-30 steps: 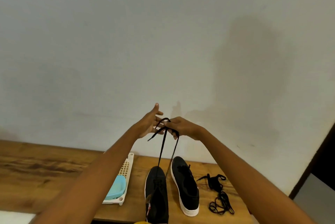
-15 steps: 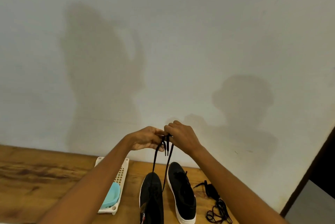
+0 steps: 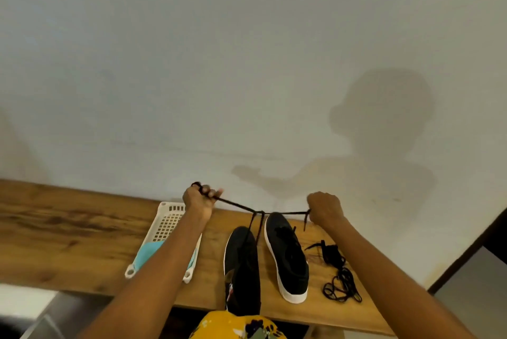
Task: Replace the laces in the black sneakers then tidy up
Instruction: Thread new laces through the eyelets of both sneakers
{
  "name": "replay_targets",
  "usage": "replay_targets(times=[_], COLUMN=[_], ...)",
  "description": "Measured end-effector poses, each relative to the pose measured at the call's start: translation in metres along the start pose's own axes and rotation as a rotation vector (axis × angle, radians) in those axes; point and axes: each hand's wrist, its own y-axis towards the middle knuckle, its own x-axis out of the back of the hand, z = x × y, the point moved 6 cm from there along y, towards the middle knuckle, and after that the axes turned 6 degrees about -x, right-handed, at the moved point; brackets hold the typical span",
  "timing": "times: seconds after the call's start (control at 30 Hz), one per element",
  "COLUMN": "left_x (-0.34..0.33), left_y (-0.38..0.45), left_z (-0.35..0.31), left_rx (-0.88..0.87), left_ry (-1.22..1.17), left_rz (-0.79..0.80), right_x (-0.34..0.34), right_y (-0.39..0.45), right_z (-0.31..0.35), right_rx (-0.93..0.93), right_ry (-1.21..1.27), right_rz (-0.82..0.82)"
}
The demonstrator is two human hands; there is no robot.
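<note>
You are pulling the black lace (image 3: 238, 205) tight between your two hands, and a knot (image 3: 259, 212) is forming in the air above the near sneaker (image 3: 242, 270), which is standing on the tabletop (image 3: 68, 231) just beside the second sneaker (image 3: 288, 253). Your left hand (image 3: 201, 197) is gripping one end with the lace wound around the fingers; your right hand (image 3: 325, 208) is closing in a fist on the other end. To do this step well, I think you should be pulling both ends evenly and lowering the knot toward the tongue, so the shoe is not lifting or tilting. A pile of loose laces (image 3: 338, 273) is lying near the right shoe, and a white basket (image 3: 167, 222) with a blue thing inside is sitting on the left.
</note>
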Motion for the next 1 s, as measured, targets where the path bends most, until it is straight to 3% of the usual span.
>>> replay_targets(times=[0.03, 0.1, 0.17, 0.2, 0.33, 0.4, 0.47, 0.53, 0.57, 0.63, 0.7, 0.73, 0.8, 0.9, 1.0], left_x=[0.016, 0.039, 0.044, 0.046, 0.065, 0.073, 0.076, 0.078, 0.079, 0.083, 0.080, 0.076, 0.065, 0.059, 0.055], left_y=[0.004, 0.014, 0.019, 0.018, 0.004, 0.009, 0.019, 0.024, 0.028, 0.034, 0.037, 0.037, 0.033, 0.026, 0.012], left_z=[-0.001, -0.006, -0.002, 0.006, 0.049, 0.051, 0.048, 0.043, 0.041, 0.033, 0.027, 0.025, 0.021, 0.031, 0.062], left_rx=[-0.014, -0.120, -0.259, -0.248, 0.183, 0.191, 0.121, 0.147, 0.174, 0.200, 0.141, 0.094, 0.009, -0.002, 0.121], left_ry=[0.118, 0.620, 1.222, 1.466, 2.139, 2.373, 2.484, 2.505, 2.522, 2.560, 2.373, 2.159, 1.661, 0.928, 0.280], left_rz=[-0.059, -0.052, 0.136, 0.254, 0.835, 0.936, 0.914, 0.895, 0.896, 0.886, 0.881, 0.866, 0.721, 0.452, 0.266], right_x=[-0.016, -0.047, -0.071, -0.078, -0.105, -0.105, -0.108, -0.101, -0.096, -0.085, -0.093, -0.099, -0.102, -0.094, -0.097], right_y=[-0.002, -0.002, 0.003, 0.004, 0.005, 0.010, 0.017, 0.021, 0.025, 0.031, 0.025, 0.019, 0.008, 0.001, 0.003], right_z=[-0.007, -0.015, -0.013, -0.009, 0.028, 0.044, 0.049, 0.051, 0.050, 0.053, 0.064, 0.063, 0.061, 0.070, 0.079], right_rx=[-0.039, -0.121, -0.284, -0.393, -0.802, -0.843, -0.822, -0.686, -0.556, -0.192, 0.130, 0.203, 0.275, 0.283, 0.068], right_ry=[-0.009, 0.165, 0.642, 0.936, 2.126, 2.525, 2.529, 2.303, 2.101, 1.392, 0.606, 0.355, 0.214, 0.546, 1.284], right_rz=[0.072, 0.179, 0.213, 0.211, 0.124, 0.136, 0.186, 0.257, 0.286, 0.393, 0.584, 0.688, 0.797, 0.777, 0.640])
